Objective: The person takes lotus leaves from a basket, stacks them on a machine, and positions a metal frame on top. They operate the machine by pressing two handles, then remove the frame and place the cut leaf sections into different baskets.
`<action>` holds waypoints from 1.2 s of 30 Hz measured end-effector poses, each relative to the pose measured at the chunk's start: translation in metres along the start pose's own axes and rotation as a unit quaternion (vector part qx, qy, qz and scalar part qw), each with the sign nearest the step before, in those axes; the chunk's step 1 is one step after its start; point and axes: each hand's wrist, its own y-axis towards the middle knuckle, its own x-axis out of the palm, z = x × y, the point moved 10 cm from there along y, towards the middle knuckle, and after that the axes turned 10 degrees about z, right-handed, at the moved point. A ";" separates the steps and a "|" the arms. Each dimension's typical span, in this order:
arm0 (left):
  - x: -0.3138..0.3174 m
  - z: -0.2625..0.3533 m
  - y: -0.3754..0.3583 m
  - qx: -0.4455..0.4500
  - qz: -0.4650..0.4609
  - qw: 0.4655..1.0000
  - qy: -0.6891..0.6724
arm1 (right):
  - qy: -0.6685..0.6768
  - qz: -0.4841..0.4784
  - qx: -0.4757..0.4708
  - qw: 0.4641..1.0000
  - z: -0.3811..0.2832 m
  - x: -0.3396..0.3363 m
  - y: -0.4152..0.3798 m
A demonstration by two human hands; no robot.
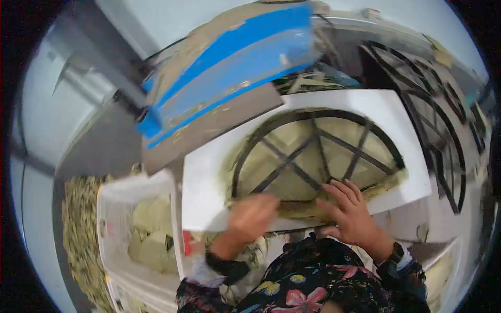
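A dark semicircular frame with crossing bars [284, 166] lies on a white board [206, 180], with pale greenish sheet material [297, 138] showing between the bars. My right hand [350, 213] rests at the frame's straight lower edge, fingers spread over the rim near the middle. Near the lower left corner of the frame is my left hand [253, 216], blurred by motion; its fingers cannot be made out, nor whether they hold anything. Rough greenish material [302, 211] runs along the straight edge between the hands.
At left stands a white plastic bin [136, 188] with pale round pieces, beside a heap of greenish scraps [81, 240]. A blue and brown panel [229, 60] lies behind the board. More dark frames [438, 141] are at the right. Another container [443, 271] is at lower right.
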 end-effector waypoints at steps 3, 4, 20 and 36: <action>-0.094 -0.146 -0.015 -0.215 0.203 0.953 0.070 | -0.015 0.026 0.089 0.996 0.023 0.009 -0.008; -0.144 -0.135 0.026 -0.134 0.303 0.926 0.179 | -0.031 0.031 0.110 0.993 0.026 0.007 -0.010; 0.048 0.076 0.025 0.176 0.001 0.966 -0.189 | -0.141 -0.048 -0.001 0.989 0.050 0.026 0.036; 0.082 0.083 0.005 0.147 0.012 0.987 -0.072 | -0.139 -0.065 -0.107 0.982 0.049 0.039 0.035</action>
